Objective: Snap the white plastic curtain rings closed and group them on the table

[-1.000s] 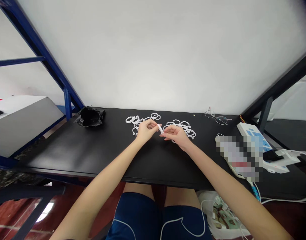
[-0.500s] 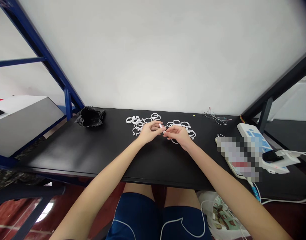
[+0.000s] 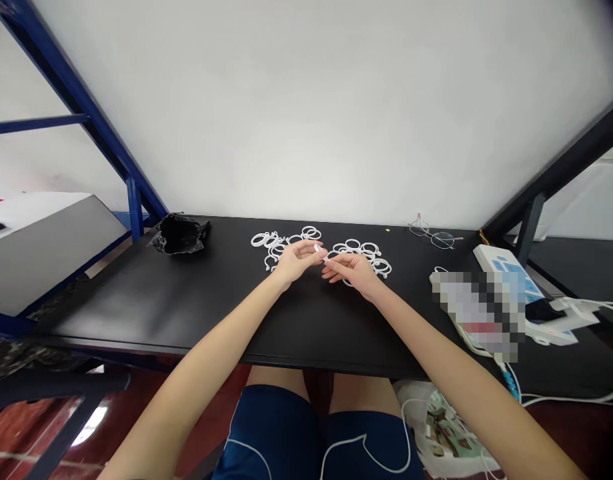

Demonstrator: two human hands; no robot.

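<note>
Between my two hands is a small white plastic piece (image 3: 317,248), seen nearly edge-on and partly hidden by fingers. My left hand (image 3: 299,261) pinches its upper left end between thumb and fingers. The fingertips of my right hand (image 3: 353,272) close on its lower right end, with thumb and index finger together. Beyond my left hand lies a loose pile of white rings (image 3: 259,240), some with a gap and small knobbed ends. A second cluster of white rings (image 3: 371,249) lies just behind and right of my right hand, which covers part of it.
A crumpled black plastic bag (image 3: 182,235) stands open on the black table (image 3: 206,293) at left. To the right are eyeglasses (image 3: 442,240), a phone (image 3: 469,313) with a blurred screen, and a power strip (image 3: 503,263) with cables. A white wall rises behind.
The white piece has tilted and shifted slightly left between my fingertips. My right fingers have come closer to the left ones. The ring piles stay put.
</note>
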